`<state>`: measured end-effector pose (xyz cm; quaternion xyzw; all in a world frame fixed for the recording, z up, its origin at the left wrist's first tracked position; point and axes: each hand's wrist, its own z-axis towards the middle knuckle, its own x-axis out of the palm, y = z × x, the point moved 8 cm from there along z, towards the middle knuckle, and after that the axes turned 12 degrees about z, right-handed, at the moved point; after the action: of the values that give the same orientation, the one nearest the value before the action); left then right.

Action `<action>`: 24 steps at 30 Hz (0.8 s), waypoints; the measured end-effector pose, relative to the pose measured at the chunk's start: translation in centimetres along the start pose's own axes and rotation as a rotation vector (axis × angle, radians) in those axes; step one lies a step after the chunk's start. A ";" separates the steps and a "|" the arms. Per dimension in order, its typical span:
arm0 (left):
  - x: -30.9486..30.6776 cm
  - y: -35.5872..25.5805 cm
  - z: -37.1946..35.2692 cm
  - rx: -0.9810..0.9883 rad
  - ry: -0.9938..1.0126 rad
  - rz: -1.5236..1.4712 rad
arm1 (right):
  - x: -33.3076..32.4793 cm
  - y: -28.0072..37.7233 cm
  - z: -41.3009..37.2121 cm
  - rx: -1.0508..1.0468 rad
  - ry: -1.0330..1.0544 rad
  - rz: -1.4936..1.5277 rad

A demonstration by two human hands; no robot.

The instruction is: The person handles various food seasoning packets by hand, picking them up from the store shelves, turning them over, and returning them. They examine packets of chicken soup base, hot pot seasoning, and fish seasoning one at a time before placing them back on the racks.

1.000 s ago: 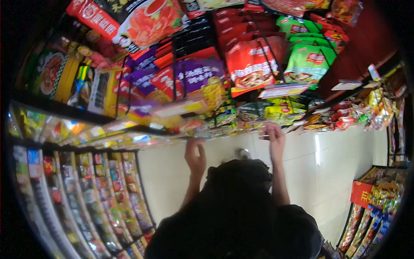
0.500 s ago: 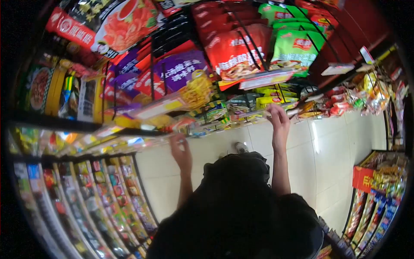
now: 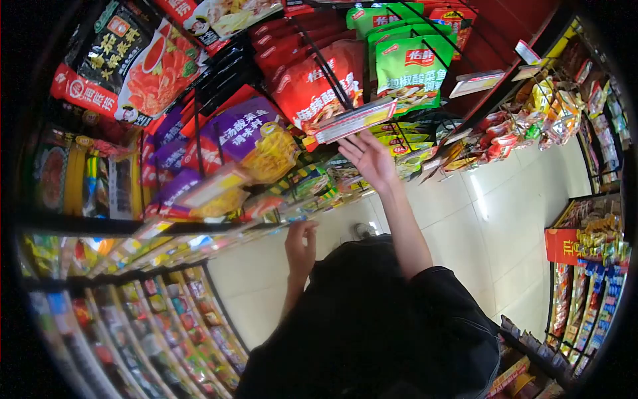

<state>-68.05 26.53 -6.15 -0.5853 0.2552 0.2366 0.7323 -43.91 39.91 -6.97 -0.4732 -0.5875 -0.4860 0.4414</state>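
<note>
Right hand [image 3: 371,159] has risen to the price-tag strip [image 3: 355,120], upper centre.
Its fingers spread apart; left hand [image 3: 300,241] grip unclear.

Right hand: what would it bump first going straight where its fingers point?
Likely the red-and-white plastic price strip just above the right hand, ahead of the red foil packets; depth is unclear.

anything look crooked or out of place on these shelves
The price label strip under the red packets sits slanted, one end lower, just above the open right hand. The lens bends everything, so it may only look that way. No packets lie on the visible floor.
</note>
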 end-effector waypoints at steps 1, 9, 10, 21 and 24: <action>0.0 0.1 -0.2 -0.011 0.013 0.002 | -0.3 0.6 -0.7 -0.023 -0.011 -0.056; 0.9 0.7 -0.9 -0.113 0.046 -0.104 | -3.7 12.1 -3.3 -0.476 -0.151 0.058; 1.2 0.5 -0.9 -0.117 0.057 -0.111 | -3.6 12.8 -2.9 -0.473 -0.187 0.097; 2.4 -2.5 0.2 -0.011 0.094 -0.070 | -5.7 12.4 -1.2 -0.424 -0.150 0.027; 2.7 -2.9 0.0 -0.003 0.101 -0.071 | -3.7 11.4 -4.1 -0.444 -0.159 -0.070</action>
<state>-64.08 26.05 -5.77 -0.6063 0.2707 0.1812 0.7255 -31.88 36.29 -8.25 -0.5749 -0.5149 -0.5795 0.2618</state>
